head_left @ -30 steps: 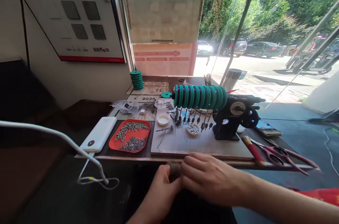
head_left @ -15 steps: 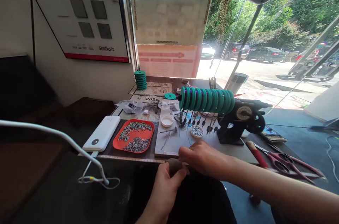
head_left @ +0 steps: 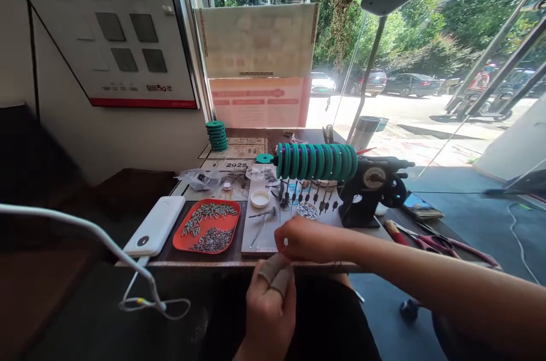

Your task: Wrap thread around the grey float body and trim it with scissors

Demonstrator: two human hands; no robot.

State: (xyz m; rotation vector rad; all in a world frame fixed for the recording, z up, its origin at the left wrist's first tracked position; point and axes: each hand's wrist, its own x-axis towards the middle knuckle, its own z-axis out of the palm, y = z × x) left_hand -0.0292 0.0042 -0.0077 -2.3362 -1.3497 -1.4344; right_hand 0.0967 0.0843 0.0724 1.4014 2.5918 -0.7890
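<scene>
Left hand (head_left: 269, 307): curling at lower centre, wearing grey finger sleeves (head_left: 270, 268); grip unclear.
Right hand (head_left: 301, 240): bending just beside the left fingertips, hiding any held piece.
Red tray (head_left: 182, 241): holding metal pieces (head_left: 213, 240), lower left.
Green discs (head_left: 316, 161): lining up beside the black machine (head_left: 359, 212).

Left hand (head_left: 269, 307): curled, grey finger covers (head_left: 278, 280) on two fingers
Right hand (head_left: 305, 239): pinched at the fingertips, anything held too small to tell
Red tray (head_left: 181, 241): two metal-part heaps, beside white power bank (head_left: 158, 224)
Black machine (head_left: 362, 210): green discs (head_left: 316, 161)
</scene>
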